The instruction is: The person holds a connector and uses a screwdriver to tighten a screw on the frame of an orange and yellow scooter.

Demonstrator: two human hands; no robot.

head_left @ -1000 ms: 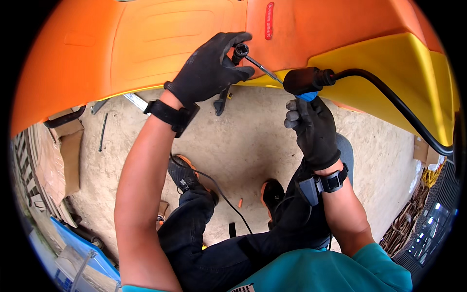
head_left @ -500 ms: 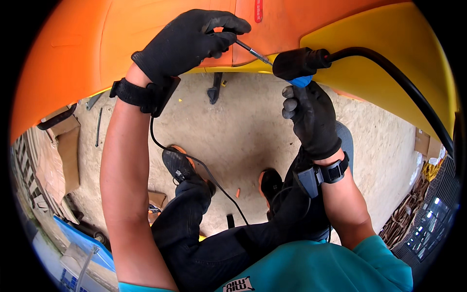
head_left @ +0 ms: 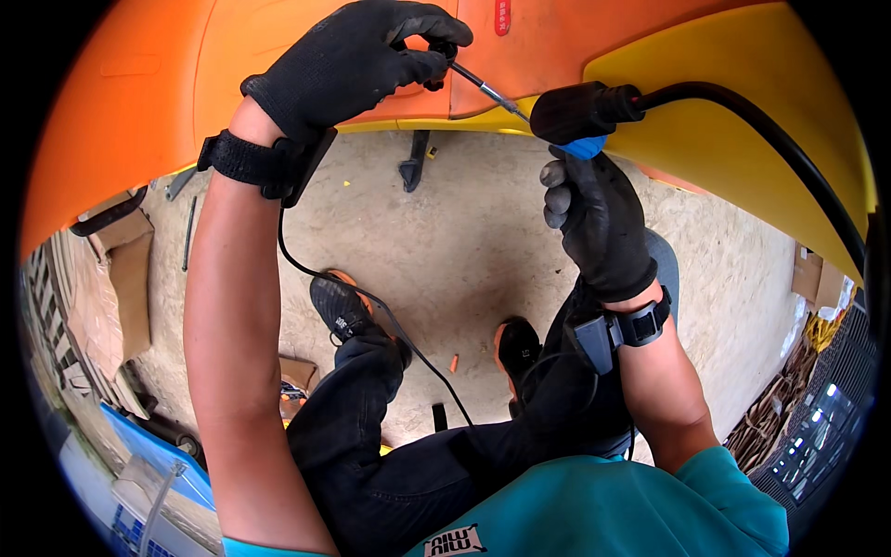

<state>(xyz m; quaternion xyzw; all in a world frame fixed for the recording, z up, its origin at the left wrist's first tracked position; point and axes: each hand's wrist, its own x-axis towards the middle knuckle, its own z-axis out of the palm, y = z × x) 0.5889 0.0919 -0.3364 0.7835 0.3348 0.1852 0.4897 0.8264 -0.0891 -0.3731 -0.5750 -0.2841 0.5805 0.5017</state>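
My left hand [head_left: 357,65], in a black work glove, pinches the dark handle end of a screwdriver [head_left: 484,88]. Its metal shaft slants down to the right, and the tip meets the left end of a black plug [head_left: 566,111]; whether it sits in a screw is too small to tell. A blue part [head_left: 585,147] shows under the plug. My right hand [head_left: 599,213], gloved in black too, is closed on the plug from below, with its fingers curled. From the plug's right end a thick black cable [head_left: 742,116] arcs down along the right side.
An orange panel [head_left: 241,65] and a yellow panel [head_left: 705,56] lie just beyond my hands. A black pedal-like bracket [head_left: 411,172] juts below them. Cardboard [head_left: 125,278] lies at the left. A thin black cord [head_left: 399,330] hangs from my left wrist across my legs.
My left hand has shifted slightly up and left with the screwdriver. The plug has moved a little to the right and up, and my right hand a little to the right.
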